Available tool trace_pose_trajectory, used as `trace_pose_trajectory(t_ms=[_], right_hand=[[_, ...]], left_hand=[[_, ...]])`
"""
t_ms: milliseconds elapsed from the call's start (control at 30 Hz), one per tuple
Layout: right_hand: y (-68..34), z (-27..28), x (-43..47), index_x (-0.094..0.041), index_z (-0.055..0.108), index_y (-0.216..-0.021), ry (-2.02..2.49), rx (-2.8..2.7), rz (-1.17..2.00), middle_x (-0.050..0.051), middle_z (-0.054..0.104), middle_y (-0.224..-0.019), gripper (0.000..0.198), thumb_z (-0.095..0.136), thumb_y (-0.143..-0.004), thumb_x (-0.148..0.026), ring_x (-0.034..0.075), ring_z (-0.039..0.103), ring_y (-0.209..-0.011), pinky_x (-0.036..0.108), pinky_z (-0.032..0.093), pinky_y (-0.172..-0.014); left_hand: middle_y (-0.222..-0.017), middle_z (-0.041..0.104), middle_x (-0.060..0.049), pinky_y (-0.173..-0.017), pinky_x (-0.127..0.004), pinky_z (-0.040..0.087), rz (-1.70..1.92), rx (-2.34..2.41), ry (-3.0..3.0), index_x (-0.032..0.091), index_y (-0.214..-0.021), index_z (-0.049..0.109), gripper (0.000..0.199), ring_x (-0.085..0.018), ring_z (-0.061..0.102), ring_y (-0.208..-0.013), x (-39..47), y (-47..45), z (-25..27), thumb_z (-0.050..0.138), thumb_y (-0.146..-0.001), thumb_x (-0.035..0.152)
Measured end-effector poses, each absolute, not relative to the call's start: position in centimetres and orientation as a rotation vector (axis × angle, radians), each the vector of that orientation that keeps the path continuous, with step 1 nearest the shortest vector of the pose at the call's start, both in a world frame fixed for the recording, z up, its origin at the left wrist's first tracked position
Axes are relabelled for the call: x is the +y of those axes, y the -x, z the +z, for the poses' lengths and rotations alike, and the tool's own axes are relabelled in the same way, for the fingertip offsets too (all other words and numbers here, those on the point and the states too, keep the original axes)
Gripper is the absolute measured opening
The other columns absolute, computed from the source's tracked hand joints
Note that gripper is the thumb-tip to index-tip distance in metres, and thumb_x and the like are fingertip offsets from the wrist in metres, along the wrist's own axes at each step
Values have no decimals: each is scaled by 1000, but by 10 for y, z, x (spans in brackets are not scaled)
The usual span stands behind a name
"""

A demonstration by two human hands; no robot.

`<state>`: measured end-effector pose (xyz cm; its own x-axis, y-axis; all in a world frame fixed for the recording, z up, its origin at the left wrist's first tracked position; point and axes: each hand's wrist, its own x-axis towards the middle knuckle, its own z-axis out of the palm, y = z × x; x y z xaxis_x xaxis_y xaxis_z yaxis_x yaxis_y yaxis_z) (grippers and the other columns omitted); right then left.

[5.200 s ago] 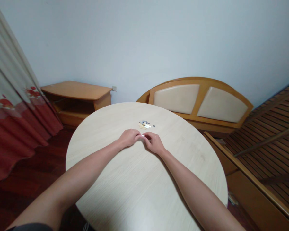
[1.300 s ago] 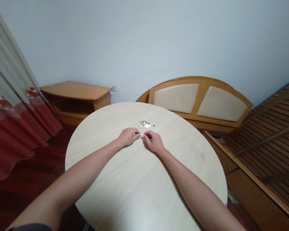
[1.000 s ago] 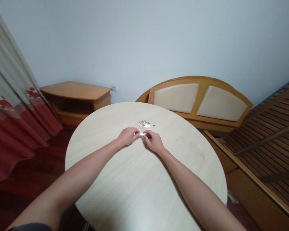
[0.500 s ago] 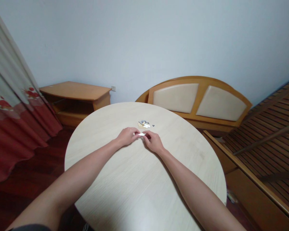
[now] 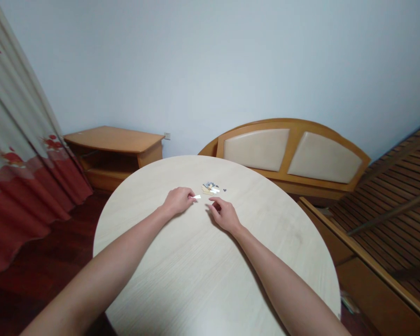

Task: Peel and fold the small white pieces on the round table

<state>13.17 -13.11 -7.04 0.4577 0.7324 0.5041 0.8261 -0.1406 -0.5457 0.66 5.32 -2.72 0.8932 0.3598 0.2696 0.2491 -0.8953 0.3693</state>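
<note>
Over the round pale table (image 5: 182, 261), my left hand (image 5: 179, 200) pinches a small flat white piece (image 5: 197, 197), which juts out to the right from the fingertips. My right hand (image 5: 224, 213) is a short way to the right, its thumb and forefinger apart and nothing visible between them. Just beyond both hands lies a small pile of loose pieces (image 5: 207, 190), tan, white and grey, too small to name one by one. A single dark piece (image 5: 224, 190) sits to the right of that pile.
Behind the table stand a low wooden cabinet (image 5: 115, 140) on the left and a padded headboard (image 5: 255, 149) on the right. A slatted wooden bed frame (image 5: 399, 205) runs along the right side. A red and white curtain (image 5: 28, 158) hangs at the left.
My right hand has let go of the white piece and its fingers have parted. My left hand has drawn a little to the left, keeping the piece. The view has tilted slightly up.
</note>
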Motion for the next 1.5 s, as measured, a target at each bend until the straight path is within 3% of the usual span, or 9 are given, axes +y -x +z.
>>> trace_pose_trajectory(t_ms=[333,1033,1133,1233,1367,1500], right_hand=[[-130,-68,-132,-17,69,-107,1926,-1314,-130,4,71,-78,24,56,-89,-28,18,62,-67,29,45,-67],[-127,-65,-132,-18,70,-104,1971,-1325,-78,4,72,-80,21,59,-88,-26,18,63,-69,29,47,-68],[-130,-67,-132,-18,70,-104,1979,-1334,-134,6,73,-89,21,58,-88,-26,20,64,-80,32,49,-77],[-135,-69,-132,-16,67,-111,2010,-1405,-256,11,71,-110,26,57,-89,-26,25,60,-105,37,46,-94],[-142,-68,-130,-13,52,-137,2196,-1499,-237,14,51,-146,48,51,-94,-32,30,40,-136,46,35,-109],[-145,-66,-126,-14,41,-148,2353,-1530,-150,11,38,-157,55,42,-98,-36,31,27,-145,50,27,-114]], left_hand=[[-90,77,-8,-65,-27,44,306,763,-2736,22,-82,77,23,-22,67,-79,56,-4,-21,66,-80,41],[-96,76,-5,-67,-28,43,155,814,-2734,23,-86,74,25,-23,68,-89,55,-7,-25,70,-77,46],[-99,75,-5,-69,-28,45,184,776,-2734,23,-93,72,28,-23,68,-90,55,-7,-27,71,-77,46],[-102,74,-5,-72,-28,46,216,693,-2742,24,-109,68,37,-23,68,-93,54,-7,-28,71,-78,43],[-107,74,-5,-78,-29,47,226,615,-2768,26,-125,62,44,-24,68,-99,50,-7,-29,67,-83,38],[-113,72,-7,-82,-31,48,219,635,-2776,25,-131,59,50,-26,67,-104,48,-9,-32,66,-84,40]])
